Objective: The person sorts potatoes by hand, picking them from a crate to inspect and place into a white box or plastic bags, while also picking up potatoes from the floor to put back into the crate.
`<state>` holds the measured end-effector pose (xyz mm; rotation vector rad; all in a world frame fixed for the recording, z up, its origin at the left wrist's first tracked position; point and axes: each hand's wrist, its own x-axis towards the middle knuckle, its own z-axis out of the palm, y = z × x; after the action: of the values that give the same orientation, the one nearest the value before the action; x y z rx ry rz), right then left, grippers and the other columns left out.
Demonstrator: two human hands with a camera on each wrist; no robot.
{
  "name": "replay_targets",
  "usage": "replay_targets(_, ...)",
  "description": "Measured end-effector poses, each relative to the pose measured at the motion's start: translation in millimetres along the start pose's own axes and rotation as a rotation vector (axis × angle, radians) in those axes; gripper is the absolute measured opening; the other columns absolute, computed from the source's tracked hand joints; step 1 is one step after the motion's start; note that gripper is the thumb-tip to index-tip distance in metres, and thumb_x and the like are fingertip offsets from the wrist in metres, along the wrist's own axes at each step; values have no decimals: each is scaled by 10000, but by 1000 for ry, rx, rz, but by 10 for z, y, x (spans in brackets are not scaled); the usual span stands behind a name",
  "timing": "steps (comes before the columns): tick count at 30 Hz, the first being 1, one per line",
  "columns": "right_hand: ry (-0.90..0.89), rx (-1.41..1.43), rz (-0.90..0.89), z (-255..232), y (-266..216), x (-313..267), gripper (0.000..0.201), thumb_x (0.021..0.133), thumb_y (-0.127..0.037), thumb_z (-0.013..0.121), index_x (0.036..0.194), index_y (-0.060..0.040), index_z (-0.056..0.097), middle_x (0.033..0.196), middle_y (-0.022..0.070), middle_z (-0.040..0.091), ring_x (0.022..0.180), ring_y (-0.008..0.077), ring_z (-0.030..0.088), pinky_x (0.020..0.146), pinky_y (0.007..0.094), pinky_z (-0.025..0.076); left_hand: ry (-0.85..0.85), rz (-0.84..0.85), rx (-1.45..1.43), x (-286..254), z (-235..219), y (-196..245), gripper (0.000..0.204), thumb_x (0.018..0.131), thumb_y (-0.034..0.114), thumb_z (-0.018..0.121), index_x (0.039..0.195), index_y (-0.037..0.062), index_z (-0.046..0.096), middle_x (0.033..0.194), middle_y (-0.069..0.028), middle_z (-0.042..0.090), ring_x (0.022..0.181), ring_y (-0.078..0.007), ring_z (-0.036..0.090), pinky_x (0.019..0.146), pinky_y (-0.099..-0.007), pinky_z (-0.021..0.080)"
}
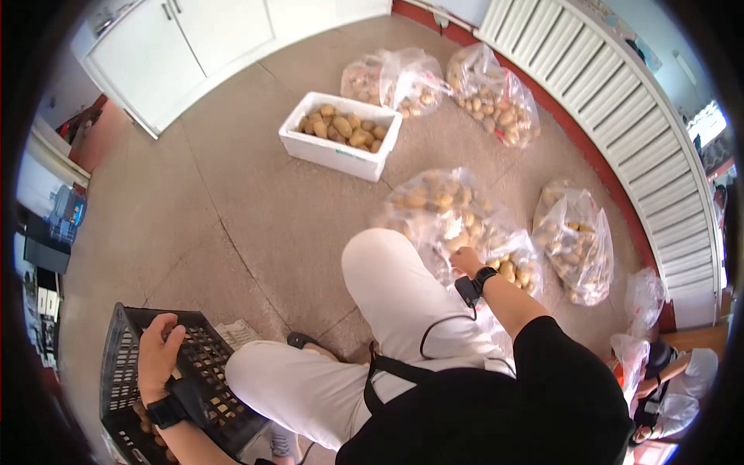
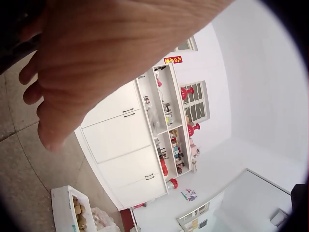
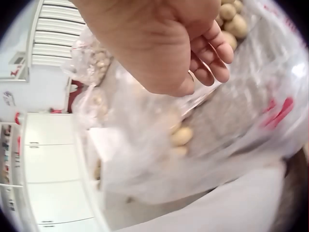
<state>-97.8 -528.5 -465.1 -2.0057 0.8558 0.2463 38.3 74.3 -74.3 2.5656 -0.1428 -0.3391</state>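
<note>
My left hand is over the black plastic crate, its fingers loosely bent and holding nothing; some potatoes lie in the crate's near end. In the left wrist view the palm and fingers hang above the floor. My right hand is at a clear plastic bag of potatoes beside my knee. Seen from the right wrist, its curled fingers and thumb pinch the film of the clear bag; the exact contact is partly hidden. Loose potatoes show through the film.
A white foam box of potatoes stands on the floor ahead. More potato bags lie by the radiator, another bag to the right. White cabinets line the far left. Another person is at lower right.
</note>
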Motion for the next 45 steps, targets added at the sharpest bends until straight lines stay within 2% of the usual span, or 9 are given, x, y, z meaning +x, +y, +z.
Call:
replay_targets(2,-68,-64,203,34,345,-350,170,696,-141,561,750,7,623,657,138,621,532,256,606,433,344,454,-21,-10,37,-2,21,-19,292,809,141,570,1038,-37,536,975,-144,605,927,-228,569,816,-301,426)
replay_targets(5,-276,-786,46,-22,523,-710,286,695,-220,515,786,12,655,803,216,629,803,339,621,724,397,488,-55,-29,55,37,37,0,290,823,139,561,1054,-35,530,995,-137,598,938,-214,563,820,-292,423)
replay_targets(10,-386,-769,-37,100,873,-624,298,700,-236,513,765,17,655,834,219,625,830,340,611,754,404,475,-117,-100,101,77,100,-11,271,844,121,539,1064,-37,523,982,-117,583,926,-178,546,825,-279,415)
replay_targets(12,-265,-527,241,-50,473,-759,291,711,-227,510,778,16,656,836,221,623,831,345,611,761,405,476,-135,-121,88,93,90,-16,266,846,109,534,1067,-38,522,980,-113,581,931,-181,546,837,-275,408)
replay_targets(25,191,-231,463,-243,1020,-727,381,724,-186,555,1084,-63,565,1042,191,596,1028,329,542,876,394,426,-181,-276,-188,4,73,745,428,930,286,439,1209,-37,436,1198,-186,502,1117,-281,478,968,-388,356)
replay_targets(34,447,204,620,-297,1137,-205,396,754,-344,557,1023,-56,519,1048,220,576,1013,363,538,861,387,420,-153,-355,-247,69,83,689,469,934,296,428,1237,-60,389,1264,-210,437,1175,-313,431,997,-409,337)
replay_targets(35,425,193,695,-228,1338,-107,503,703,-274,641,1137,-126,435,988,65,566,694,187,531,425,319,410,-159,-350,-260,71,89,693,469,934,293,428,1237,-62,387,1264,-211,436,1177,-315,427,1000,-409,334)
replay_targets(44,659,562,579,-48,1644,-5,223,675,-79,610,896,-50,631,704,5,544,567,107,480,464,260,378,-125,-384,-280,84,98,604,464,932,294,436,1224,-65,399,1254,-209,441,1171,-311,428,1002,-407,330)
replay_targets(45,706,611,606,-39,1627,-29,244,658,-90,623,894,-37,651,770,55,600,692,154,539,608,280,413,-115,-390,-283,79,103,615,463,930,299,438,1217,-63,408,1253,-207,443,1168,-307,431,1001,-406,331)
